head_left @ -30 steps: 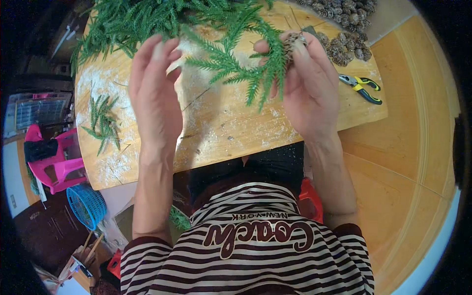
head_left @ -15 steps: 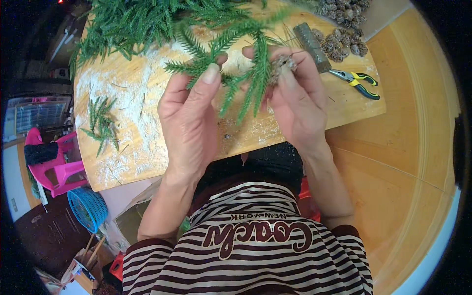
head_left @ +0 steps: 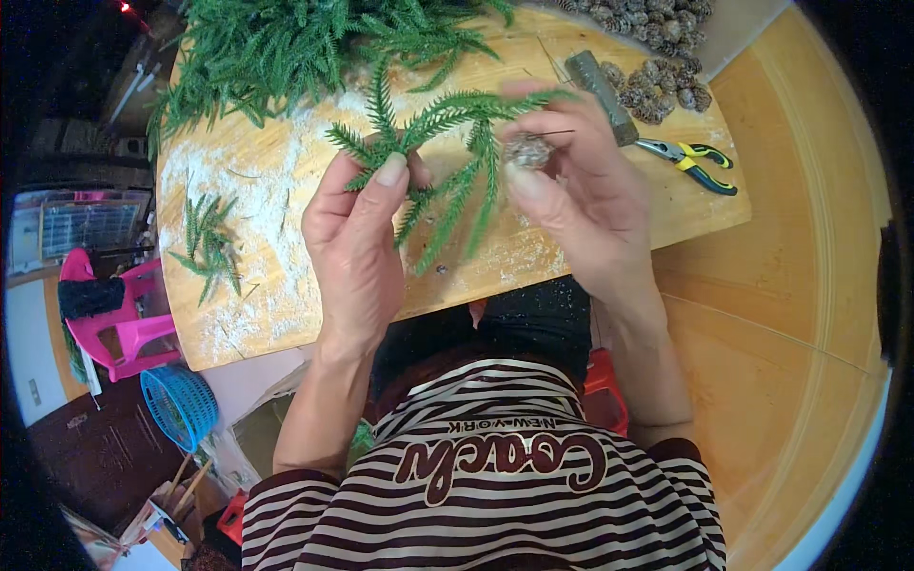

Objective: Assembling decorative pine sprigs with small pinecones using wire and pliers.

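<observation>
Pinched between thumb and fingers of my left hand point(head_left: 354, 224) is a green artificial pine sprig point(head_left: 447, 119) with several needled branches spreading right and downward. My right hand point(head_left: 595, 195) grips a small whitish-brown pine cone point(head_left: 529, 150) by thumb and fingers, with a thin dark wire sticking out beside it. The cone sits just right of the sprig's drooping branches. One branch tip reaches up to the right fingers, which are partly blurred. Both hands are raised above the wooden table point(head_left: 276, 328).
A big heap of green sprigs point(head_left: 286, 57) covers the far left. Far right lie pine cones point(head_left: 662, 88), a dark grey block point(head_left: 603, 97) and yellow-black pliers point(head_left: 693, 162). A small sprig point(head_left: 207, 246) lies left amid white flakes. Beyond stand a pink chair point(head_left: 109, 309) and blue basket point(head_left: 179, 407).
My right hand has drawn a little right, taking the pine cone away from the sprig's middle. The left hand keeps its hold, and the sprig's branches have shifted.
</observation>
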The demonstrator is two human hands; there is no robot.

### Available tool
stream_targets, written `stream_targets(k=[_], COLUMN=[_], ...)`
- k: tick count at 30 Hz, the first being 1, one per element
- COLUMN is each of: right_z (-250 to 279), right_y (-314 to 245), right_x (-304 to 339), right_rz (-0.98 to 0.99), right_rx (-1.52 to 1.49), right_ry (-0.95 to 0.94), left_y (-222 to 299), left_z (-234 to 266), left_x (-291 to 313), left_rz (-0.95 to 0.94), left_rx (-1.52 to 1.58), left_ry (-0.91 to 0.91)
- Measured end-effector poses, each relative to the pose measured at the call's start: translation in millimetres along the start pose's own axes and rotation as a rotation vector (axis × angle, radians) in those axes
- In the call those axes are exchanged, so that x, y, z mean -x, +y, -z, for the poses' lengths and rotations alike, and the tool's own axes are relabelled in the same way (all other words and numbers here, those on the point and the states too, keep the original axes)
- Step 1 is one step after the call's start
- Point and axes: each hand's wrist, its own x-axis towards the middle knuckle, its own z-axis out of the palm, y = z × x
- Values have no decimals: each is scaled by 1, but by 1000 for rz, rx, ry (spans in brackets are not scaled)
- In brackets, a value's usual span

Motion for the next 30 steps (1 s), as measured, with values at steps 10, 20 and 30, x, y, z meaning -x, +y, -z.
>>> stream_targets(k=[10, 20, 30], right_z=[-9, 7, -12], right_y=[-5, -1, -4], right_x=[11, 3, 14], right_rz=[-78, 6, -135], right_rx=[-35, 15, -280], right_ry=[83, -190, 133], left_y=[5, 7, -2], left_z=[-3, 9, 2], left_x=[3, -7, 8], left_rz=[236, 385, 275], left_rx=[160, 106, 387], left_ry=[35, -225, -76])
